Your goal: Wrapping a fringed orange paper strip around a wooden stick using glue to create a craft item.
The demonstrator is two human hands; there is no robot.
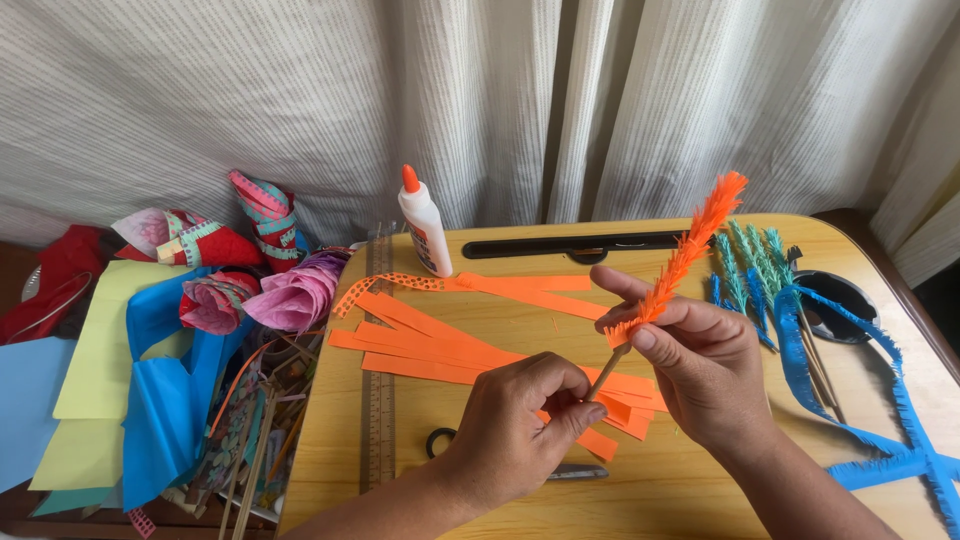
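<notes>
Left hand grip: the lower end of a thin wooden stick (604, 372) is pinched between thumb and fingertips of the left hand (515, 430), closed tightly on it.
Right hand grip: the orange fringed paper (686, 252) is pressed against the stick by thumb and forefinger of the right hand (695, 365), closed around the wrapped part.
Stick position: it is held tilted above the wooden table (680, 480), its fringed top raised toward the curtain (480, 90).
Beneath the hands: loose orange paper strips (430, 345) are spread on the table, partly hidden by the left hand.
Near the left wrist: black-handled scissors (440, 440) are mostly covered by the hand; a long ruler (377, 400) lies beside them.
Behind: a white glue bottle (425, 225) with an orange cap stands upright.
Right side: finished green and blue fringed sticks (750, 270) and a blue fringed strip (880, 440) are laid near a dark round bowl (845, 300).
Left side: coloured paper sheets (110, 380) and paper flowers (290, 295) are piled off the table's edge.
</notes>
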